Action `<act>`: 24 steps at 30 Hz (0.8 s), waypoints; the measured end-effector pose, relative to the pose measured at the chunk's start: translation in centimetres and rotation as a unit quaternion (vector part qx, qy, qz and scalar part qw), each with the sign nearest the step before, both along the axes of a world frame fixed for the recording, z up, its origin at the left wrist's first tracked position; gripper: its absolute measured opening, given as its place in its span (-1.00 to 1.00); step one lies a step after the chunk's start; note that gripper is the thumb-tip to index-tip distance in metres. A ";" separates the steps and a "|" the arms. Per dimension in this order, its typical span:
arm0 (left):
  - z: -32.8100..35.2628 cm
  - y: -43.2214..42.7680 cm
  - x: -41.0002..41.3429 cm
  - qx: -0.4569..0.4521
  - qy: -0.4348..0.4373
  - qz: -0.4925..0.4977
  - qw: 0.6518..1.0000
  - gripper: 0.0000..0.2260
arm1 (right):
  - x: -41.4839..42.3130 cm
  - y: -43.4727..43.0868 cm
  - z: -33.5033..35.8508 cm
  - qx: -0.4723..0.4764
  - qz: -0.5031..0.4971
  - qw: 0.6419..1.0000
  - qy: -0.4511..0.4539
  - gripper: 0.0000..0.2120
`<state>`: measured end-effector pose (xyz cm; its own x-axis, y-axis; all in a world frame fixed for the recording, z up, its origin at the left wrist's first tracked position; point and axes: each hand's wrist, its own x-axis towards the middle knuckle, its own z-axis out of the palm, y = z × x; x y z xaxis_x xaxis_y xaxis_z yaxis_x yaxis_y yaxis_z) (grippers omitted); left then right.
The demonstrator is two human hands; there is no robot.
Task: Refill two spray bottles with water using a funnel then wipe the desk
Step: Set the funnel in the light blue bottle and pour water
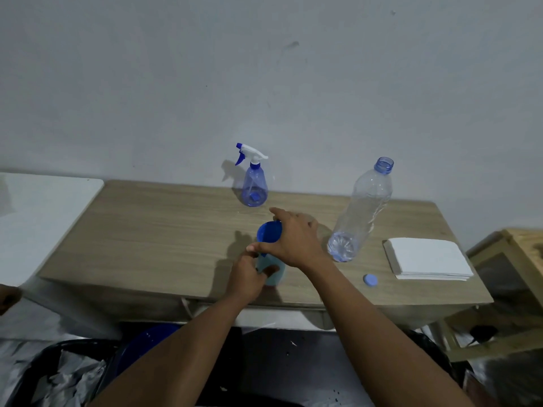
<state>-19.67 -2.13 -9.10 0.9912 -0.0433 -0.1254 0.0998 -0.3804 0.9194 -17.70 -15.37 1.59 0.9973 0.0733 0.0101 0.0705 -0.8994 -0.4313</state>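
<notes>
Hands [273, 254] grip blue funnel [269, 232] atop light bottle [274, 270] on desk [147, 230].

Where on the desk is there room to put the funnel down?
The desk's whole left side is bare, left of the spray bottle and both hands. The right is crowded: water bottle, cap, stacked napkins.

Wall [264, 69]: plain, pale grey, a few dark scuffs, fills the upper half. Desk [164, 230]: light wood-grain top, set against the wall. White table [38, 207]: just left of the desk. Wooden cabinet [517, 254]: light wood, at the right edge, lower than the desk. Black bin [58, 377]: bottom left, holding crumpled plastic. Light: dim and even.
</notes>
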 end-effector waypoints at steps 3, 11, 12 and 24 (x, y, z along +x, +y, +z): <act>0.1 0.0 0.0 -0.003 -0.014 0.005 1.000 -0.58 | -0.9 -0.8 -0.2 0.119 -0.045 0.992 -0.016 -0.03; 0.1 0.1 -0.1 -0.008 -0.027 0.009 1.000 -0.55 | -4.0 -9.5 -3.7 0.337 -0.344 0.835 -0.268 -0.55; 0.2 0.0 -0.2 -0.009 -0.027 0.010 1.000 -0.55 | -3.7 -10.5 -3.5 0.335 -0.360 0.826 -0.275 -0.44; 1.2 -0.8 -0.6 0.007 -0.020 0.017 1.000 -0.53 | 0.7 -14.4 -0.8 0.372 -0.237 0.877 -0.190 -0.23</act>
